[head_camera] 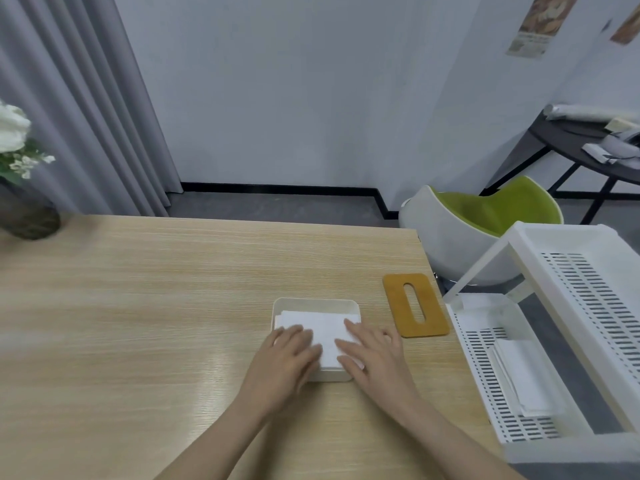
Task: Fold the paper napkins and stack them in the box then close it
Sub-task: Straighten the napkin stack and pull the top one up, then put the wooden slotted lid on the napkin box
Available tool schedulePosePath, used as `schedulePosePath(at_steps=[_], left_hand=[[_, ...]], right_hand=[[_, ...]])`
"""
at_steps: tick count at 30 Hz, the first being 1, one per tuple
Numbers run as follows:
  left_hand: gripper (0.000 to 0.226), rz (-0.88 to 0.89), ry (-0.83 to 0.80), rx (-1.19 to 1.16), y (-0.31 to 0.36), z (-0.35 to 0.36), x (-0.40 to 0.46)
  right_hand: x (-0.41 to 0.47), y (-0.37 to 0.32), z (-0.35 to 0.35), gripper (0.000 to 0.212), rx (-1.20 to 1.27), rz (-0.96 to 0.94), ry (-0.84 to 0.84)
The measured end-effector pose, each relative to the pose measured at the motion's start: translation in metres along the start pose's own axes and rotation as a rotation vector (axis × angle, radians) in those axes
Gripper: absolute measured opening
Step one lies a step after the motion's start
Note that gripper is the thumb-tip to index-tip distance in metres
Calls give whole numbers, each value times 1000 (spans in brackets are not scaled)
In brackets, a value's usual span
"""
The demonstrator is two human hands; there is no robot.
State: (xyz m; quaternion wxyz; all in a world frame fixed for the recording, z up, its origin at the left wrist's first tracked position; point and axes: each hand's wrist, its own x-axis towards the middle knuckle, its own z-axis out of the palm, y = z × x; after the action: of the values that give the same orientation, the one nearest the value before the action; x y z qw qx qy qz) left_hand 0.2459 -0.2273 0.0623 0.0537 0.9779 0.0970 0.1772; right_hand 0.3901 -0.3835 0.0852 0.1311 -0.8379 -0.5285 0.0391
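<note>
A cream square box point(316, 302) stands on the wooden table point(138, 306), right of centre. White folded napkins point(323, 329) lie inside it. My left hand point(285, 358) presses flat on the napkins' left side, fingers straight. On their right side my right hand point(372, 356) lies flat in the same way. The box's brown wooden lid point(415, 305), with an oval slot, lies on the table just right of the box, near the table's edge.
A white slotted rack point(554, 306) stands to the right of the table, with more white napkins point(523, 379) in its lower tray. A dark vase of white flowers point(24, 202) stands at the table's far left. A green and white chair point(481, 223) sits behind the rack.
</note>
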Motion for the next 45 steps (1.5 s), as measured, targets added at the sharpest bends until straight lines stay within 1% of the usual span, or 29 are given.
schedulePosePath(at_steps=[2,5,7,9,13,16,20,23,25,27,29,33,36,37,40,42,43,45], left_hand=[[39,27,-140,24,1,3,-12],[45,28,-267,28,2,1,-13],[41,21,-290,49,2,-2,-8],[31,17,-244,60,0,0,-5],[41,7,-289,26,3,0,1],[47,27,-278,34,6,0,9],[69,-57,-405,33,10,1,20],[71,-118,-535,40,7,12,20],[73,-117,-491,33,6,13,19],[75,-60,-466,58,9,6,19],[74,-21,-399,68,9,8,17],[74,-6,-347,88,8,12,18],[77,-32,-366,74,9,9,18],[78,-35,-371,74,9,9,18],[78,-46,-374,81,10,8,18],[75,-44,-350,76,9,8,17],[74,-40,-335,75,9,8,18],[72,-10,-304,80,6,8,20]], right_hand=[[-10,-1,4,30,-79,-48,3],[-19,-2,14,40,-167,-59,-14],[-16,-4,17,43,-197,-50,-7],[-11,-5,18,44,-214,-27,-24],[-6,-3,19,46,-219,-20,-101],[-4,0,16,47,-223,-25,-130],[-1,0,14,51,-205,-11,-197],[1,4,15,57,-206,-40,-183],[0,5,16,57,-260,-67,-181],[0,5,19,55,-279,-83,-182],[1,5,20,54,-266,-95,-164],[4,6,20,54,-250,-71,-210],[7,19,21,57,-56,-61,-227],[7,24,22,56,12,-43,-178],[9,45,19,52,121,55,32],[16,62,19,50,195,177,111],[19,71,20,49,223,252,113],[26,90,24,49,213,387,39]])
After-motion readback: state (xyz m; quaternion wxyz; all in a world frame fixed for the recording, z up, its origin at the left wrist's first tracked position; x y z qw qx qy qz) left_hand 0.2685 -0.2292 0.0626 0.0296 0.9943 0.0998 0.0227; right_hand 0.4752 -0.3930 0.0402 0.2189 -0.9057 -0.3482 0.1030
